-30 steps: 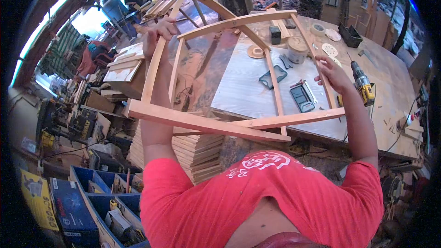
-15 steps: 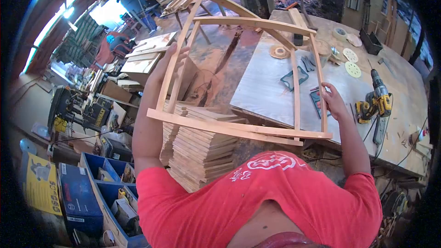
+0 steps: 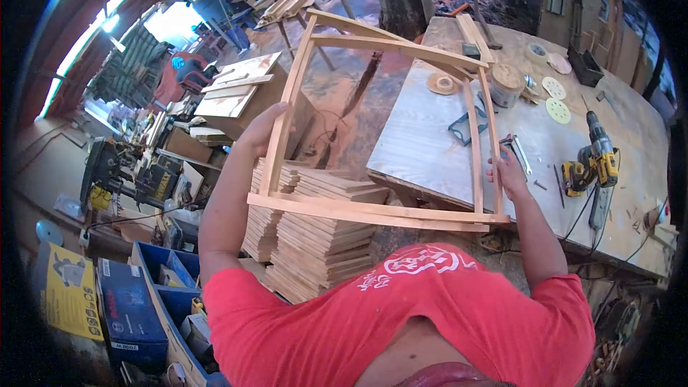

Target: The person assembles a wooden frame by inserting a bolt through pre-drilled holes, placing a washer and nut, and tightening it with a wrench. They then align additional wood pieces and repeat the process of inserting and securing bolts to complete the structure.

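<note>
A light wooden frame (image 3: 380,211), made of slats in two layers, is held up in front of my chest. My left hand (image 3: 266,129) is wrapped round its left upright. On the other side, my right hand (image 3: 507,172) grips the right upright, with the fingers partly behind the wood. The frame's right part overlaps the workbench in view, and its lower left part passes in front of a stack of wooden boards (image 3: 322,236).
On the workbench (image 3: 401,129) are a yellow cordless drill (image 3: 593,161), sanding discs (image 3: 557,110), a wrench (image 3: 522,154) and a round container (image 3: 506,82). Blue boxes (image 3: 132,308) stand at lower left, near a drill press (image 3: 122,179). A post (image 3: 398,0) rises behind.
The frame has moved down and its top edge has tilted, so its two layers overlap more closely. Both hands have dropped slightly with it. The wrench on the bench now shows.
</note>
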The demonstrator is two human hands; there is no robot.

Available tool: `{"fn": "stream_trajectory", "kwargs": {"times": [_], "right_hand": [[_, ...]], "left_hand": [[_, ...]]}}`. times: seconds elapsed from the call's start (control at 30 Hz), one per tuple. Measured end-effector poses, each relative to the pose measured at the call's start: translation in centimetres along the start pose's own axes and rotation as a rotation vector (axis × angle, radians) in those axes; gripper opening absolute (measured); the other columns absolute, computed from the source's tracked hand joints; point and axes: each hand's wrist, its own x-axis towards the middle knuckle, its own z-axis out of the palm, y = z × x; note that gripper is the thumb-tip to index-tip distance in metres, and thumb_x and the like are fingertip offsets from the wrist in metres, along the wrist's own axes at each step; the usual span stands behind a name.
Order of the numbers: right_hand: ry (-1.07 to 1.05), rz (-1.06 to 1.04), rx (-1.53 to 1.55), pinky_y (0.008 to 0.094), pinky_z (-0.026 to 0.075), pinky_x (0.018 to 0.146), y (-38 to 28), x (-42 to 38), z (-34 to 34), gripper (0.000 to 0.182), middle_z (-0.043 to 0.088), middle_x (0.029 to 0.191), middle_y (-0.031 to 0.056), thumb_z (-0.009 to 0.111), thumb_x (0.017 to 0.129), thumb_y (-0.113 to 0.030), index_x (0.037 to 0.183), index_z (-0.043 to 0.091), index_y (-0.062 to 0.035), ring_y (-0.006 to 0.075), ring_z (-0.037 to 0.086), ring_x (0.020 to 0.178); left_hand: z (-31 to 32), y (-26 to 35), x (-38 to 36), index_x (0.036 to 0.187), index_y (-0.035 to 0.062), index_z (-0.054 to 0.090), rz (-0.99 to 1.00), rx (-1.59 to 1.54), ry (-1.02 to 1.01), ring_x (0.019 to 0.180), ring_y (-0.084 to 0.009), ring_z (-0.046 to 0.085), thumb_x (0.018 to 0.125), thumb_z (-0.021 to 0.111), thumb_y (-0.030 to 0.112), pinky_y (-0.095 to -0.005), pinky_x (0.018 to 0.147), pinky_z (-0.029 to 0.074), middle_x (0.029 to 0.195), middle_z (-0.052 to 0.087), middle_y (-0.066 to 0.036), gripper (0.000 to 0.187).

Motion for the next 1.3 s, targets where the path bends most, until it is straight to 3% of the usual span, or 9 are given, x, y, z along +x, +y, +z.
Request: {"fn": "stream_trajectory", "kwargs": {"times": [0.2,0.43,0.6,0.63,0.73,0.8,0.87,1.03,1.3], "right_hand": [[0.015,0.290,0.170,0.0277,0.051,0.057,1.5,-0.1,1.4,0.030,0.055,0.090,0.0066,0.054,0.092,-0.024,0.113,0.046,-0.0051,0.0146,0.058,0.073],[-0.068,0.135,0.060,0.0313,0.049,0.067,2.7,-1.3,1.7,0.017,0.055,0.090,0.0042,0.052,0.089,-0.012,0.104,0.051,-0.0047,0.0153,0.055,0.079],[0.090,-0.038,0.134,0.0318,0.046,0.076,1.3,-3.2,3.8,0.022,0.052,0.097,0.0031,0.053,0.087,-0.006,0.109,0.050,-0.0027,0.0140,0.054,0.086],[0.082,-0.027,0.101,0.0306,0.044,0.083,0.7,-3.5,3.9,0.023,0.052,0.112,0.0061,0.055,0.086,-0.005,0.108,0.049,-0.0023,0.0145,0.053,0.096],[0.155,-0.221,-0.010,0.0300,0.042,0.089,1.5,-2.6,4.9,0.023,0.047,0.130,0.0102,0.056,0.085,-0.004,0.107,0.047,-0.0022,0.0162,0.050,0.104],[0.124,-0.332,0.142,0.0295,0.041,0.086,1.6,-2.8,6.4,0.035,0.051,0.117,0.0070,0.057,0.087,-0.009,0.119,0.048,-0.0014,0.0151,0.049,0.099],[0.030,-0.320,0.229,0.0301,0.040,0.090,1.2,-3.5,7.5,0.033,0.048,0.127,0.0093,0.056,0.087,-0.010,0.118,0.048,-0.0015,0.0163,0.048,0.105],[0.007,-0.326,0.479,0.0370,0.041,0.098,-0.3,-5.7,10.1,0.042,0.041,0.133,0.0131,0.058,0.082,0.000,0.117,0.034,-0.0044,0.0260,0.045,0.121],[-0.077,-0.242,0.451,0.0329,0.051,0.083,0.5,-5.2,11.2,0.085,0.033,0.138,0.0174,0.050,0.077,0.013,0.145,0.008,-0.0121,0.0331,0.050,0.117]], "left_hand": [[-1.0,-1.7,0.1,0.121,0.0059,0.052,0.082,-0.050,-0.153,0.086,-0.0168,0.057,0.090,0.050,0.030,-0.0298,0.078,0.049,0.096,0.055,-0.007,0.039],[-2.3,-4.0,-1.3,0.112,0.0036,0.053,0.221,-0.026,-0.157,0.089,-0.0163,0.057,0.084,0.057,0.022,-0.0287,0.079,0.049,0.098,0.055,-0.007,0.033],[-3.8,-3.2,-5.5,0.116,0.0035,0.050,0.380,0.019,-0.155,0.092,-0.0159,0.056,0.070,0.072,0.029,-0.0291,0.082,0.047,0.101,0.055,-0.007,0.057],[-3.3,-2.1,-6.7,0.118,0.0037,0.047,0.443,-0.004,-0.146,0.096,-0.0165,0.055,0.065,0.072,0.026,-0.0297,0.084,0.046,0.102,0.054,-0.007,0.064],[-4.2,0.1,-9.3,0.121,0.0045,0.045,0.477,0.021,-0.122,0.099,-0.0167,0.053,0.064,0.067,0.020,-0.0295,0.085,0.045,0.102,0.053,-0.007,0.063],[-4.4,0.7,-10.3,0.119,0.0048,0.048,0.527,-0.020,-0.104,0.100,-0.0158,0.052,0.065,0.059,0.011,-0.0291,0.081,0.045,0.103,0.052,-0.008,0.055],[-4.0,2.0,-11.3,0.114,0.0053,0.051,0.423,0.099,0.193,0.091,-0.0144,0.053,0.069,0.056,0.007,-0.0286,0.077,0.045,0.101,0.052,-0.008,0.045],[-6.3,1.6,-12.3,0.081,0.0042,0.059,0.629,0.148,0.431,0.068,-0.0108,0.053,0.072,0.058,0.008,-0.0244,0.060,0.042,0.075,0.057,-0.003,0.010],[-6.8,1.7,-15.4,0.088,0.0006,0.062,0.755,0.235,0.409,0.078,-0.0103,0.054,0.068,0.065,0.012,-0.0255,0.071,0.043,0.087,0.060,-0.002,0.024]]}}
